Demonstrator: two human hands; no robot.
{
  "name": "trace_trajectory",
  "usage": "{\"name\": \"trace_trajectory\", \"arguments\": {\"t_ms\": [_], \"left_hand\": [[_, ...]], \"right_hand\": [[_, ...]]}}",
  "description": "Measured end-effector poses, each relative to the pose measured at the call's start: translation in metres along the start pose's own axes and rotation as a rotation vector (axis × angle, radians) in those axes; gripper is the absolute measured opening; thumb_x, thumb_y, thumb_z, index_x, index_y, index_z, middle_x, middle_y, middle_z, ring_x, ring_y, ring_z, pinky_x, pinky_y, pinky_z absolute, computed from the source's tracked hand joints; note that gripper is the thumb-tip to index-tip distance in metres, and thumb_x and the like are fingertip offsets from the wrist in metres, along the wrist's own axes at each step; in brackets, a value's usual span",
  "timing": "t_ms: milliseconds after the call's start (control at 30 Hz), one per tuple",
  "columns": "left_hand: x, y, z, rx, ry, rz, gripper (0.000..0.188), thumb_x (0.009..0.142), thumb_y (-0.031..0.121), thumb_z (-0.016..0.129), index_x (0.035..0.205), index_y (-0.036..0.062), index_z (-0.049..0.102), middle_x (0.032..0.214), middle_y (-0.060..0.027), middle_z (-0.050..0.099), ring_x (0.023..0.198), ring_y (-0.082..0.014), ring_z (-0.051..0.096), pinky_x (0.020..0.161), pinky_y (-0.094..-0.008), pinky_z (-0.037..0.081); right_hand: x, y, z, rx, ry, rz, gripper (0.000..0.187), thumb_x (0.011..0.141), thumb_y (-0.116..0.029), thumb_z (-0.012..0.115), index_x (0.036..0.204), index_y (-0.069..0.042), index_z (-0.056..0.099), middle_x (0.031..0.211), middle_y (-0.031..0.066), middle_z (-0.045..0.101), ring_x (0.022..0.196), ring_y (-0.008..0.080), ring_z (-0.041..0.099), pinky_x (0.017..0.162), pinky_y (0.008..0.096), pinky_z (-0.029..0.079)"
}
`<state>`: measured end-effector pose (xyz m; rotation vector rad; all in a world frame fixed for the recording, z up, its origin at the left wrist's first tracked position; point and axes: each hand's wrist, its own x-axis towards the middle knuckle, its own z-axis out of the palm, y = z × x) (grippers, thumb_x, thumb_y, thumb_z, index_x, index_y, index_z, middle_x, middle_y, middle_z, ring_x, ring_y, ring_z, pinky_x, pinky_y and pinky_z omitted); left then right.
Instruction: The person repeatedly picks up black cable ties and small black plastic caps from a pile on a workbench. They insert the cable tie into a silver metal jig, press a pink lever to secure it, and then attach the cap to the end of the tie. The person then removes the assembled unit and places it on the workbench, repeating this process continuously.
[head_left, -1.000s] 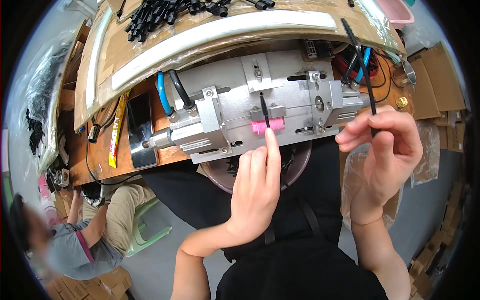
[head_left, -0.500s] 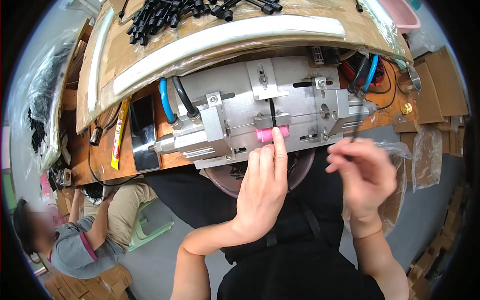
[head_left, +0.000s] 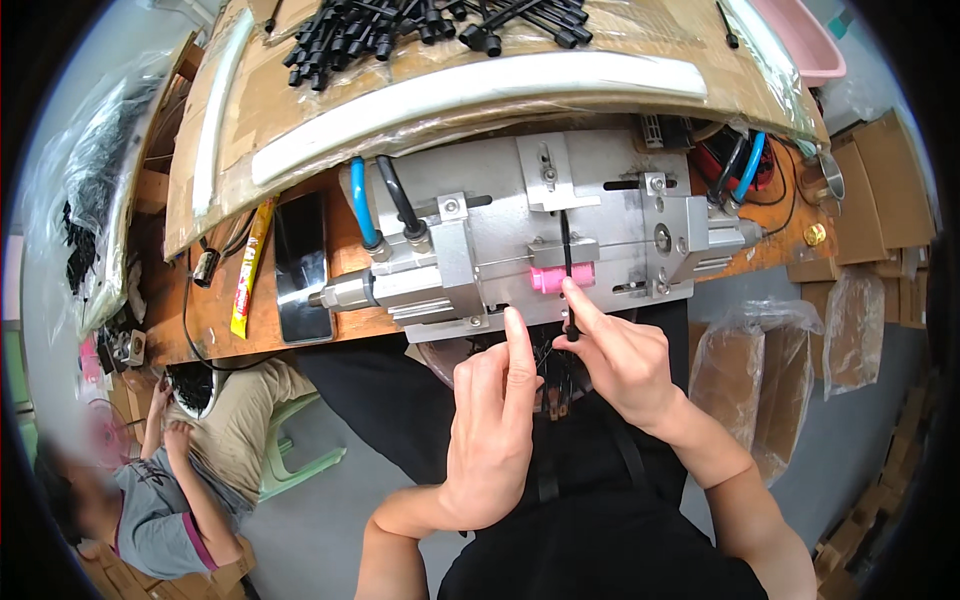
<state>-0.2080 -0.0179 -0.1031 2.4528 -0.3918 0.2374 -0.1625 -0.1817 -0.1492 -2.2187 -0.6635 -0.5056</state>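
Note:
A thin black rod [head_left: 567, 240] lies front to back across a small metal block [head_left: 590, 250] and a pink pad [head_left: 545, 280] in the middle of a metal fixture [head_left: 510, 225]. My right hand [head_left: 630, 370] grips the rod's near end, index finger along it by the pad and thumb beside its thicker black tip. My left hand [head_left: 490, 430] is just left of it, off the fixture, with the index finger stretched out, the others loosely bent and nothing visible held. Below the fixture, a bowl with dark thin pieces [head_left: 560, 390] is mostly hidden by my hands.
Blue and black hoses [head_left: 365, 205] rise from the fixture's cylinders. Many black rods [head_left: 370, 35] lie heaped on a cardboard-covered shelf [head_left: 480, 120] behind. A phone [head_left: 302, 265] and yellow packet [head_left: 252, 270] rest at left. Another person [head_left: 180, 500] sits lower left. Cartons [head_left: 880, 180] stand right.
My right hand has come left to the fixture, now gripping the rod's near end. My left hand has drawn back from the pink pad, where its index finger was pressing. The view has shifted slightly.

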Motion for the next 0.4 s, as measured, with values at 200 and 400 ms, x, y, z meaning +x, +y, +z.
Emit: {"name": "trace_trajectory", "arguments": {"t_ms": [200,400], "left_hand": [[0.011,-0.007,-0.016,-0.013,0.025,0.013,0.073,0.076,-0.01,0.067,0.144,-0.0032,0.042,0.105,-0.012,0.055,0.092,-0.0272,0.053,0.079,-0.0368,0.048],[0.096,-0.031,-0.071,0.128,0.291,0.189,0.056,0.083,-0.004,0.064,0.137,0.0054,0.054,0.098,-0.0124,0.054,0.093,-0.0288,0.052,0.086,-0.04,0.045]], "right_hand": [[0.011,-0.016,-0.03,-0.066,-0.165,0.07,0.06,0.074,-0.008,0.079,0.131,-0.002,0.059,0.078,0.0069,0.058,0.057,0.0205,0.058,0.05,0.0312,0.046],[0.139,-0.001,-0.063,-0.223,0.127,-0.371,0.031,0.08,0.006,0.068,0.11,-0.003,0.069,0.084,0.0123,0.071,0.069,0.0251,0.068,0.061,0.0308,0.054]]}}
